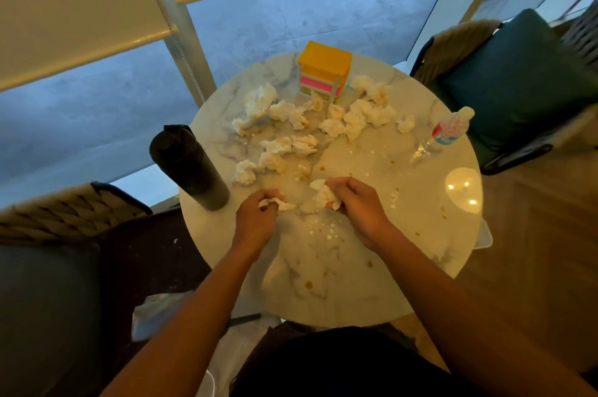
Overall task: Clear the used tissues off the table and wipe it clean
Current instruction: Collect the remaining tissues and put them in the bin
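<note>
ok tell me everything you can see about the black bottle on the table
The black bottle is a tall matte dark cylinder, possibly metal, with a chunkier black cap that seems closed. It stands upright at the left edge of the round marble-look table, looking tilted only through the wide lens. Nothing touches it: the crumpled tissues lie apart to its right, and the left hand is nearby but clear of it.

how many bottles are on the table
2: a black bottle stands at the left edge of the table, and a clear plastic bottle stands at the right edge. None seems hidden.
</note>
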The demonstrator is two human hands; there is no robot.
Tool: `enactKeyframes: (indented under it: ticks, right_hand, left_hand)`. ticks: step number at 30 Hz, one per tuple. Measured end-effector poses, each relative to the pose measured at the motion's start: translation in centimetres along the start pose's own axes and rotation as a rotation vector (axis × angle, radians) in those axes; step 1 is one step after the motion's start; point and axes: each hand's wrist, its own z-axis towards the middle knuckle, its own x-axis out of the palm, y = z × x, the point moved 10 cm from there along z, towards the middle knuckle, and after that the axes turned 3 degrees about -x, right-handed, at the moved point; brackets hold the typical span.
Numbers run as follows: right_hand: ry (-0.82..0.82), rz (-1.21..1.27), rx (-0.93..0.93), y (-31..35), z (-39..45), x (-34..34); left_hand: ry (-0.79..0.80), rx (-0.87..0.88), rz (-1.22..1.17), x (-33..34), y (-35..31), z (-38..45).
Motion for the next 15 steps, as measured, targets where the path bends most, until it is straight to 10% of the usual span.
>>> enactKeyframes:
  ticks: [8,15]
  right_hand:
    - [-0.059,-0.256,-0.028,-0.3,-2.2,-5.0]
    - [-0.088,-0.202,-0.018,-1.1,-4.8,-12.0]
  left_hand:
    - [0.109,-0.209,-0.279,6.9,-0.3,-4.2]
    - [0.344,-0.021,-0.059,14.3,-2.5,-6.3]
